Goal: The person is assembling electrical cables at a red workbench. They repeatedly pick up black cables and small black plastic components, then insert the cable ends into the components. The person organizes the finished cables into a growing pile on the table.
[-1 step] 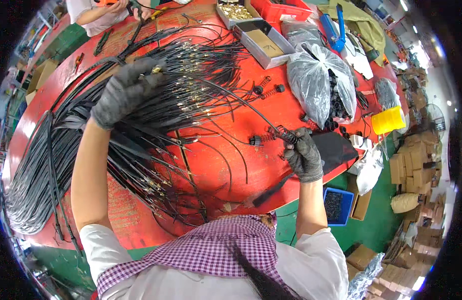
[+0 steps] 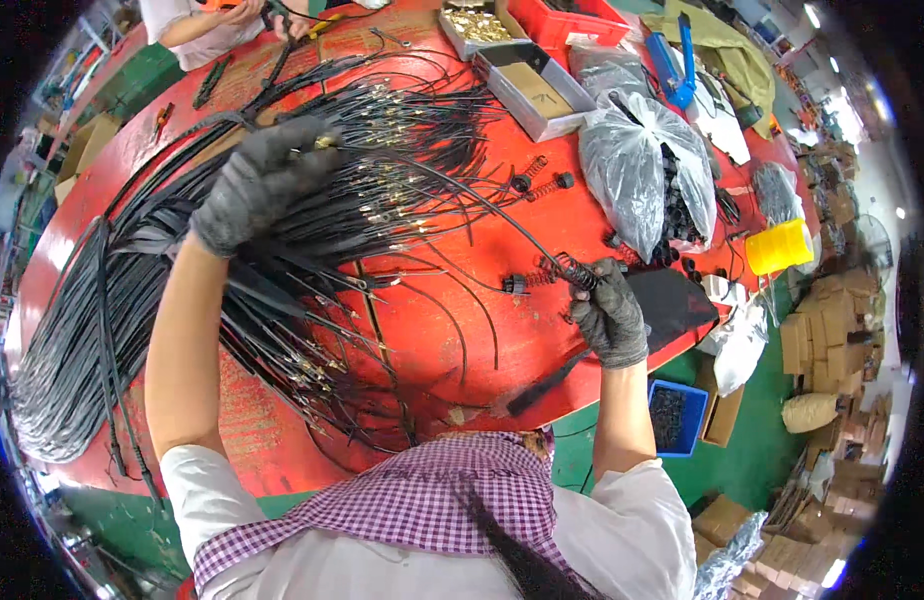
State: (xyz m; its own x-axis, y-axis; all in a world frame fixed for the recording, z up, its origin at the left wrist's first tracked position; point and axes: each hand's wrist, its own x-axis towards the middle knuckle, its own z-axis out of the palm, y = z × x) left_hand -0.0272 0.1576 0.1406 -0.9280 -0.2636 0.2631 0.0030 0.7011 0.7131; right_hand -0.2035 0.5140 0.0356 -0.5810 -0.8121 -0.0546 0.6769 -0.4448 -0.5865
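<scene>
My left hand [image 2: 262, 180], in a grey glove, is closed over a fan of black cables [image 2: 382, 200] with brass ends, spread across the red table [image 2: 432, 330]. One thin black cable [image 2: 502, 215] arcs from that hand toward my right hand [image 2: 610, 315], also gloved. My right hand pinches that cable's end, where a small black spring [image 2: 574, 272] sits at the fingertips. A second spring piece [image 2: 522, 282] lies just to the left of it on the table.
A thick bundle of black cables [image 2: 72, 350] loops along the table's left edge. Loose springs [image 2: 542, 180], an open cardboard box [image 2: 537, 90], a clear bag of black parts [image 2: 642, 170] and a yellow roll [image 2: 779, 247] lie farther right. Another person's arms [image 2: 207, 25] work at the far side. A blue bin [image 2: 674, 415] stands on the floor.
</scene>
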